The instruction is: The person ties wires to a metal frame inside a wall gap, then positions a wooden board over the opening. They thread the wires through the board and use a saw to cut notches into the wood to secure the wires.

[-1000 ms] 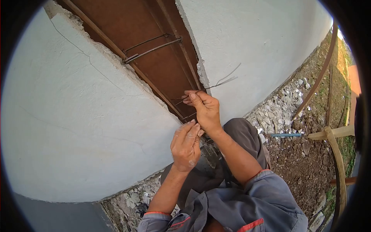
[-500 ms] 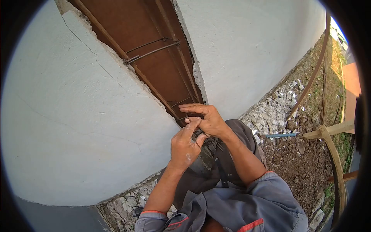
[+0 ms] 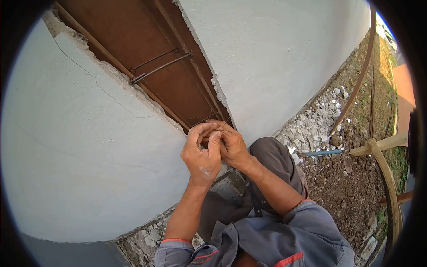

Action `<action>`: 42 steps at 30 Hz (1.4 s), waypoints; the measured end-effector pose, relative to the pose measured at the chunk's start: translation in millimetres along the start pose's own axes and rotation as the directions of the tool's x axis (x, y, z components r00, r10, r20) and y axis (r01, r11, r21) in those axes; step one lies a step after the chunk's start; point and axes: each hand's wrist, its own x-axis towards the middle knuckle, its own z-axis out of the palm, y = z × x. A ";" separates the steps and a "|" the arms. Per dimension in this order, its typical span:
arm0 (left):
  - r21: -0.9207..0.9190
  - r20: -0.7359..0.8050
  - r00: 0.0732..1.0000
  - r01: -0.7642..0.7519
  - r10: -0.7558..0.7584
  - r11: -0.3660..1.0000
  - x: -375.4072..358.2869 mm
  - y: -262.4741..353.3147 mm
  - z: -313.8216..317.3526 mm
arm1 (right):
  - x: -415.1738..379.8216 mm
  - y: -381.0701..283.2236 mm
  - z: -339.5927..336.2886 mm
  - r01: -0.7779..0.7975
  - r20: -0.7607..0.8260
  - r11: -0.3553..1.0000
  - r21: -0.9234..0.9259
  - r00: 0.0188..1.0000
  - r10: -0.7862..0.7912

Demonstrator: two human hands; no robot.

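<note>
Both hands meet at the lower end of a tall gap in the white wall, in front of the steel bars. My left hand [image 3: 201,155] has its fingers curled and pinched on thin tie wire, a dark strand showing by the fingertips. My right hand [image 3: 235,149] is closed against it, and several thin dark wires [image 3: 226,129] stick out past its fingers. The fingers partly hide where the wires meet the bars. Long rusty reinforcing bars [image 3: 199,71] run down the gap. A steel stirrup [image 3: 162,70] crosses between them higher up.
White plastered wall [image 3: 267,58] with broken edges flanks the gap, and brown board [image 3: 129,31] backs it. White rubble [image 3: 313,124], a blue tube [image 3: 324,152] and soil [image 3: 342,187] lie to the right. Wooden pieces [image 3: 383,178] stand at far right.
My left hand has moved up and left, fingers now curled over. My right hand's stretched fingers have bent in. The wire ends have shifted from below the hands to above. The view has shifted slightly.
</note>
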 end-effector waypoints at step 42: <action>0.173 0.009 0.993 0.116 -0.119 0.978 -2.6 -49.0 23.9 | 71.3 -50.9 -9.0 -0.275 0.017 0.935 -0.225 0.958 0.286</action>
